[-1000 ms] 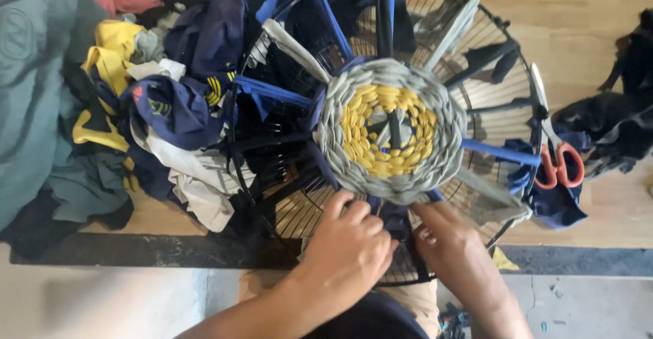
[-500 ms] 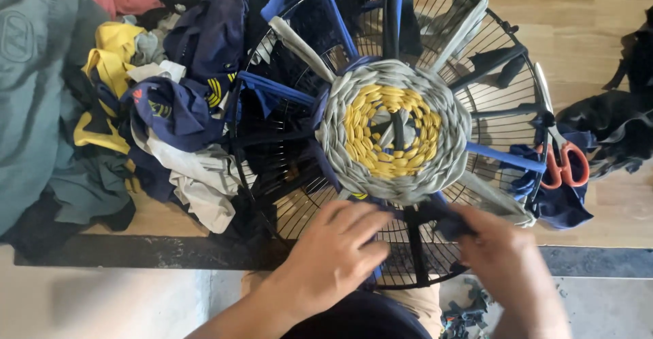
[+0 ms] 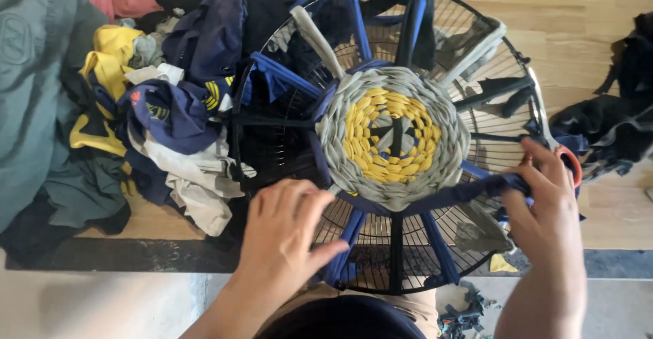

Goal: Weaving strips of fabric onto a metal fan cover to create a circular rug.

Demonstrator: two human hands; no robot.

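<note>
Left hand (image 3: 286, 233) flat, fingers spread on the fan grille (image 3: 476, 60) at lower centre, right hand (image 3: 544, 206) pinching the navy strip (image 3: 449, 195) taut rightward; over-pulling would likely pucker the woven disc (image 3: 393, 137).

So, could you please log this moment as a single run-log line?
left hand: flat on fan guard | right hand: pulling navy fabric strip taut | woven round mat: grey-yellow, centred | scissors: right

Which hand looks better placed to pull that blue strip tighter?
Probably the right hand: it already pinches the blue strip, stretched out from the weave. The left hand rests flat on the fan guard.
</note>
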